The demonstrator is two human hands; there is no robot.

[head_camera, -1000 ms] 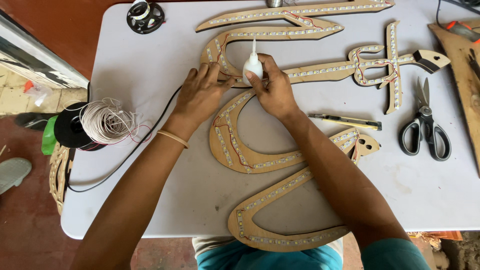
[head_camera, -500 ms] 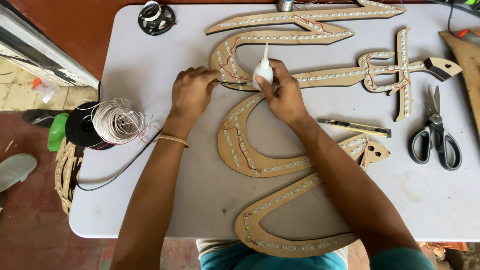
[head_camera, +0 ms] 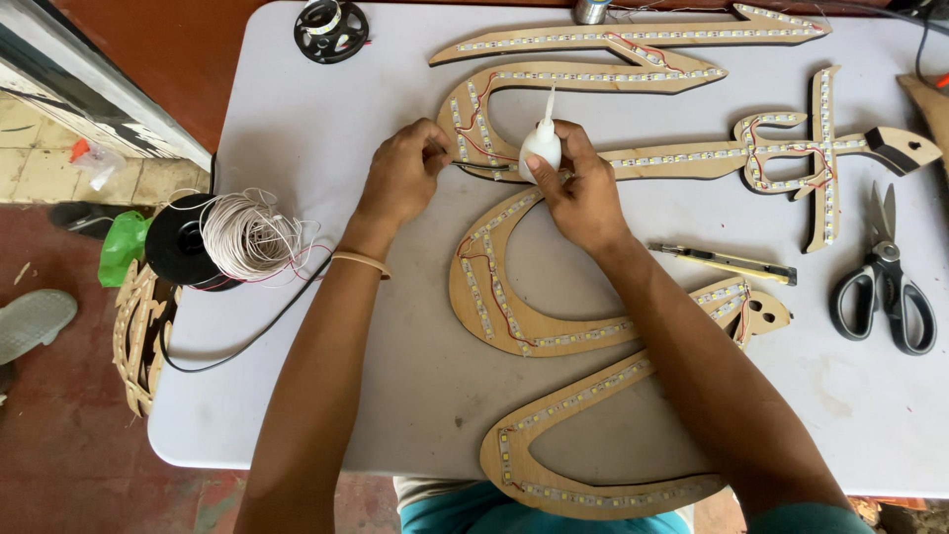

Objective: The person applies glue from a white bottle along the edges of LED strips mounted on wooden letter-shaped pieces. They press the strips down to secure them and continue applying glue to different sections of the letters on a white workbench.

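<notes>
a white tabletop point(head_camera: 326, 129) with rounded corners fills most of the view in even daylight. beyond its left edge lies a worn reddish floor point(head_camera: 59, 465), with pale tiles point(head_camera: 40, 173) at the upper left and a dark-edged board point(head_camera: 89, 84) running diagonally beside them.

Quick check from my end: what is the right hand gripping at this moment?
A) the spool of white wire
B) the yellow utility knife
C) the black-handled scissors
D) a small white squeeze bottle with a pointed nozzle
D: the right hand is wrapped around the small white squeeze bottle, nozzle pointing up, over the wooden cutout; the scissors, utility knife and wire spool lie untouched on the table.
</notes>
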